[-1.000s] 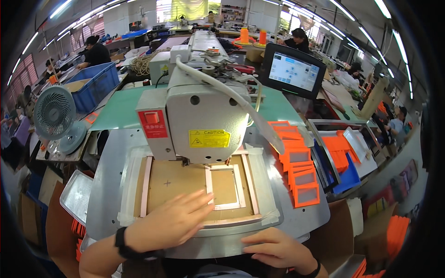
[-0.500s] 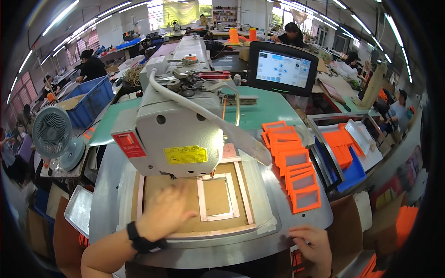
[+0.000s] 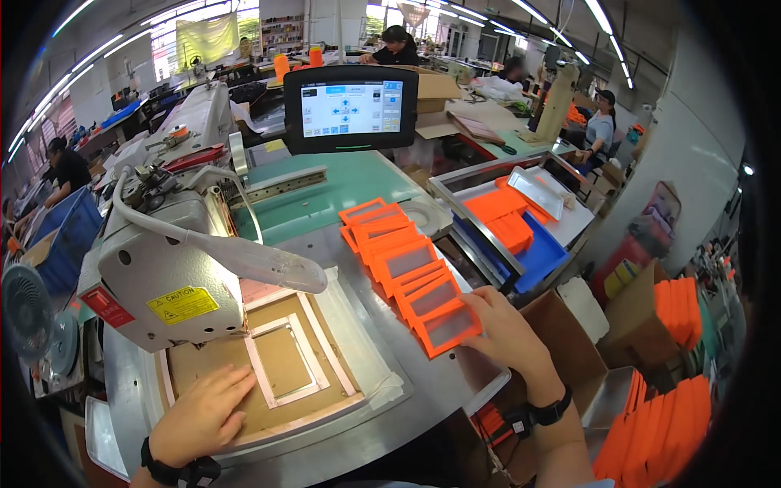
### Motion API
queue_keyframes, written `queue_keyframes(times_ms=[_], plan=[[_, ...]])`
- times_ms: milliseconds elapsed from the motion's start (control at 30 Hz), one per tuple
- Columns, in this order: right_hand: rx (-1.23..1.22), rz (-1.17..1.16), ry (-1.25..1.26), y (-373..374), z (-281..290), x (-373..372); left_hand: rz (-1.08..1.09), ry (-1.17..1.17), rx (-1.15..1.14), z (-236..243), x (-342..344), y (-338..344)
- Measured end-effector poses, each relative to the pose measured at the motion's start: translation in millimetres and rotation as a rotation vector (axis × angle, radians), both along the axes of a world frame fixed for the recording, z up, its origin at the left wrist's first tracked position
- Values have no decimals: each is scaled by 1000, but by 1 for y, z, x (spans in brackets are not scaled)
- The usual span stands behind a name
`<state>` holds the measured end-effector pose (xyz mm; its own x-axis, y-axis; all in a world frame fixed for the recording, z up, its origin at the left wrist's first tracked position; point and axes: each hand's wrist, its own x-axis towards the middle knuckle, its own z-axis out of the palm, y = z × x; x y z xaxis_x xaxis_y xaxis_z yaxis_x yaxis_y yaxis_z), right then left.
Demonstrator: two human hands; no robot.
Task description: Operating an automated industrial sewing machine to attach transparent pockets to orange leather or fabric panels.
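My left hand (image 3: pixel 203 408) lies on the brown board (image 3: pixel 202 364) of a flat sewing template, its fingers stretched out and holding nothing. Just right of its fingertips is a pale rectangular frame (image 3: pixel 320 379) fixed on the board. The head of a sewing machine (image 3: pixel 175 272) stands over the template's far left part. My right hand (image 3: pixel 508 333) is at the right edge of the nearest orange-bordered panel (image 3: pixel 449 332), which has a greyish see-through middle. Thumb and fingers bend around that panel's edge; their undersides are hidden. More such panels (image 3: pixel 399 260) overlap in a row behind it.
A control screen (image 3: pixel 350 110) stands beyond the machine. To the right, a blue tray (image 3: pixel 543 259) holds orange pieces behind a metal frame (image 3: pixel 476 224). Cardboard boxes (image 3: pixel 561 325) and stacked orange pieces (image 3: pixel 659 435) sit low at the right. Other people work farther back.
My view has turned to the right. My right hand has risen from the table's front edge to the nearest orange panel. My left hand has stayed over the board, now resting flat.
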<state>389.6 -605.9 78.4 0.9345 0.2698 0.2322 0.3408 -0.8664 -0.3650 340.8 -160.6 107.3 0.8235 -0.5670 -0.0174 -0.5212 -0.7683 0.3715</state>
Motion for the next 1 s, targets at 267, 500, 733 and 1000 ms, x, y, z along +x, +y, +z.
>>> queue_keyframes(times_ms=[267, 500, 733, 1000], plan=[[78, -24, 77, -9, -10, 18, 24, 145, -135, -3, 27, 5], [645, -70, 335, -25, -12, 31, -36, 184, -269, -20, 27, 31], [803, 67, 622, 53, 48, 40, -15, 72, -218, -36, 26, 23], [53, 652, 343, 181, 19, 96, 23, -120, -103, -60, 7, 29]])
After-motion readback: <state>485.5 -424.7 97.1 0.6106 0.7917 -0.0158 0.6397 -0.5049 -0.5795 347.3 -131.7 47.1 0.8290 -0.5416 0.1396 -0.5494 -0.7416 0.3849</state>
